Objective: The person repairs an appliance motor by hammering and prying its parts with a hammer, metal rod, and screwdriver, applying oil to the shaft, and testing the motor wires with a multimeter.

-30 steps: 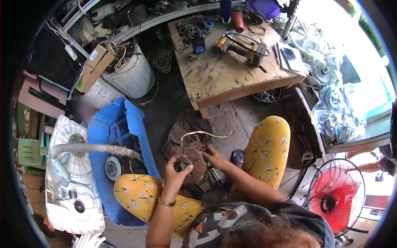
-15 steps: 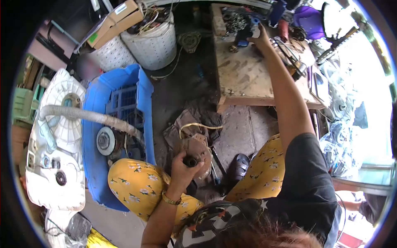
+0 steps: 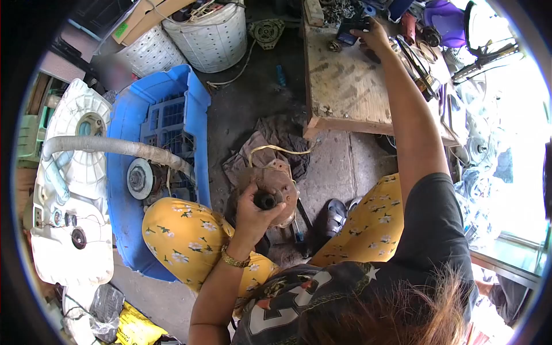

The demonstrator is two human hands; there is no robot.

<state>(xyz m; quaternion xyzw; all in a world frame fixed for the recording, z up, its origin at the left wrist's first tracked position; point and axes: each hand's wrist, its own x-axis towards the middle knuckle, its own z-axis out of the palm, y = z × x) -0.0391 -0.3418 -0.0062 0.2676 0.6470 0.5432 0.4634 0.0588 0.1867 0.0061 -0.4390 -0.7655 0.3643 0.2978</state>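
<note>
While a dark ring-shaped part (image 3: 265, 200) is gripped between the curled fingers of the left hand (image 3: 251, 217), against a rusty round metal housing (image 3: 284, 179) between the knees, the right hand (image 3: 375, 41) is stretched over the table (image 3: 348, 86), its fingers parted beside a dark blue object (image 3: 348, 31); whether contact is made cannot be told. Large white characters, partly hidden by folds, are printed on the dark shirt (image 3: 351, 287). The housing is separated from the table's front edge by floor (image 3: 330, 167), crossed by a pale wire (image 3: 282, 148).
</note>
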